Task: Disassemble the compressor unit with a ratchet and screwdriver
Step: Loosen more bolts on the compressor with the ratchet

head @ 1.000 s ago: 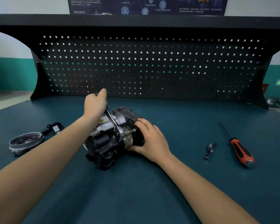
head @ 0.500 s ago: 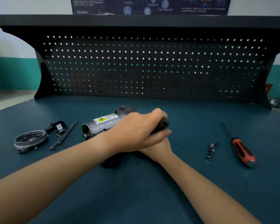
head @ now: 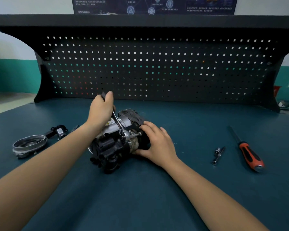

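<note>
The black and silver compressor unit [head: 117, 144] is laid on its side near the middle of the teal workbench top [head: 140, 197]. The chrome ratchet with a dark grip [head: 118, 125] is seated by its head on the unit's upper side. A short drive is run from the head toward the right, and the handle is raised toward the black perforated pegboard [head: 157, 67], which leaves room for a swing.

The grip is wrapped by the curled fingers of the left hand [head: 101, 109], with the thumb laid over its top end. The right hand [head: 157, 144] is placed on the unit's right end. Its fingers are lightly spread over the dark housing and its thumb is set low along the near side, so the body is clasped against rolling under the turning force. A stroke on 1 bolt is judged to be the step in hand.

The red and black screwdriver [head: 247, 154] is parked well apart on the right. The 2 small steel pieces [head: 218, 155] just beside it are too small to name, possibly removed bolts. A round metal cover [head: 29, 145] and a small black bracket [head: 58, 131] are set aside on the left.

The bolt being worked is hidden under the right fingertips. The left fingertips are masked by the grip. A slim dark item behind the left forearm is cut off.
</note>
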### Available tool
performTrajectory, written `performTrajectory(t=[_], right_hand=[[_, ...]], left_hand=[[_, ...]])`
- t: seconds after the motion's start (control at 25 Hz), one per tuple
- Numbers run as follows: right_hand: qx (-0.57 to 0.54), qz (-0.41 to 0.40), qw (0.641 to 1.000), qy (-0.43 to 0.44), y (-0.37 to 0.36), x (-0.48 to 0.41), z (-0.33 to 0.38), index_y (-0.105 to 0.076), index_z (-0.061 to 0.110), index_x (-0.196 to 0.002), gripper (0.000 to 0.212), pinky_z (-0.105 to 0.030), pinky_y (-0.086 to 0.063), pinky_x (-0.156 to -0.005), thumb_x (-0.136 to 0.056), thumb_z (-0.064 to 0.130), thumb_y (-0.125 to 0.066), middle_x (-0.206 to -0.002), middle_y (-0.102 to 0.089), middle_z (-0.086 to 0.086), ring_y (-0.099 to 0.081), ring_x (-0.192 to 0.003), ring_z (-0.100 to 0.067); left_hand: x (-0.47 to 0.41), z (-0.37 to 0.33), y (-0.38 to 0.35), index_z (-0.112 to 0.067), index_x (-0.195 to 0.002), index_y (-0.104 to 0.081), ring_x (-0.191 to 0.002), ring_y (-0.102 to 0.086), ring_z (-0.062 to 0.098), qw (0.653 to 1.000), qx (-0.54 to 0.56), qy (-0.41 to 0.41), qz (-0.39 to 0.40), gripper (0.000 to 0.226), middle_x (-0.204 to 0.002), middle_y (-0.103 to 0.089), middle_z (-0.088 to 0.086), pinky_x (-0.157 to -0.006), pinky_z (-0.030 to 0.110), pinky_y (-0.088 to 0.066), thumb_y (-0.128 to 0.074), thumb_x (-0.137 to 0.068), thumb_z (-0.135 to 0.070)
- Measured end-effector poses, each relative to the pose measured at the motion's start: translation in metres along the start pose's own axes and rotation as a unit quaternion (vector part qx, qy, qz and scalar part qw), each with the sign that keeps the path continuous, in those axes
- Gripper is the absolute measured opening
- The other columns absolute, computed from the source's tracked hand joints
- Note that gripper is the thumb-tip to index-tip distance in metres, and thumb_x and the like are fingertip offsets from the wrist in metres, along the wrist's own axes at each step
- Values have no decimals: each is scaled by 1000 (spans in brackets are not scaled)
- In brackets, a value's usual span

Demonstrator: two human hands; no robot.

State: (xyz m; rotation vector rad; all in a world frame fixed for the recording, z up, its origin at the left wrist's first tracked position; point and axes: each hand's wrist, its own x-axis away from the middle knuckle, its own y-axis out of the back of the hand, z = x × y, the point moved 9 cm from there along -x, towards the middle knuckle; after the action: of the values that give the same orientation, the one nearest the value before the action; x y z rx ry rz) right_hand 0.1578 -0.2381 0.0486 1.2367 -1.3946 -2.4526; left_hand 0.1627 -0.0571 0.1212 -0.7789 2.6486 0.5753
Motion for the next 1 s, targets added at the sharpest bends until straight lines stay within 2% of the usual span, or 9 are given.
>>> performTrajectory(t=[0.16, 0.28, 0.36, 0.48, 0.56, 0.64, 0.76, 0.92, 1.0], right_hand=[[-2, 7, 1000, 5, -2, 0, 1, -47, 17, -133, 78, -39, -23, -110, -67, 46, -77, -144, -40, 2, -41, -129, -16], [-55, 22, 998, -13, -1, 0, -4, -39, 26, -137, 87, -31, -36, -100, -63, 47, -79, -143, -40, 9, -41, -127, -12], [-104, 35, 992, -58, -2, 0, -15, -31, 32, -138, 95, -26, -39, -91, -59, 50, -80, -141, -42, 14, -42, -122, -7], [-150, 55, 982, -102, -12, 4, -32, -42, 21, -134, 77, -3, -30, -82, -68, 37, -79, -127, -53, 11, -46, -120, -11], [-152, 120, 972, -135, -27, 10, -40, -48, 11, -131, 58, 14, -14, -69, -80, 25, -71, -123, -54, 5, -45, -124, -17], [-138, 77, 981, -114, -17, 7, -38, -49, 12, -130, 63, 10, -22, -78, -75, 30, -75, -122, -54, 6, -47, -122, -16], [-96, 10, 995, -34, 0, 1, -17, -46, 20, -133, 84, -20, -33, -101, -62, 47, -81, -141, -44, 11, -40, -128, -6], [-97, 9, 995, -37, 3, 3, -15, -42, 23, -136, 88, -15, -24, -102, -62, 49, -80, -146, -37, 16, -34, -132, -3], [-98, 9, 995, -35, 4, 3, -15, -41, 23, -137, 88, -18, -27, -103, -62, 49, -80, -146, -36, 16, -35, -132, -4]], left_hand=[[-1, 5, -2, -7, -69, -48, -49, -38, 15, 999, -24, 40, 21, 41, -51, -54, -2, -53, 28, -31, -34, -98, -31], [19, -44, 2, -18, -81, -44, -57, -53, 5, 995, 2, -105, -3, 22, -69, -61, -6, -63, 30, -41, -39, -98, -32], [54, -83, -8, -14, -89, -48, -60, -59, 14, 968, -48, -247, 14, 18, -72, -65, -2, -62, 31, -44, -48, -93, -32], [142, -127, -38, -7, -82, -60, -49, -60, 23, 811, -199, -548, 51, 25, -63, -65, 8, -49, 27, -33, -62, -75, -31], [171, -122, -65, -6, -80, -61, -53, -62, 25, 734, -258, -607, 161, 34, -65, -65, 9, -46, 27, -36, -54, -79, -39], [151, -117, -68, -4, -93, -61, -68, -64, 30, 792, -257, -515, 201, 41, -79, -67, 14, -54, 31, -38, -51, -83, -43], [74, -95, -24, -9, -102, -53, -69, -61, 26, 946, -108, -301, 57, 25, -80, -68, 9, -62, 32, -38, -50, -94, -33], [11, -20, 17, -2, -87, -51, -73, -56, 23, 997, -58, -44, -18, 41, -82, -65, 14, -67, 34, -39, -34, -98, -37], [11, -14, 10, -1, -84, -52, -63, -52, 15, 998, -54, -38, -5, 43, -79, -64, 14, -60, 30, -39, -35, -98, -38]])
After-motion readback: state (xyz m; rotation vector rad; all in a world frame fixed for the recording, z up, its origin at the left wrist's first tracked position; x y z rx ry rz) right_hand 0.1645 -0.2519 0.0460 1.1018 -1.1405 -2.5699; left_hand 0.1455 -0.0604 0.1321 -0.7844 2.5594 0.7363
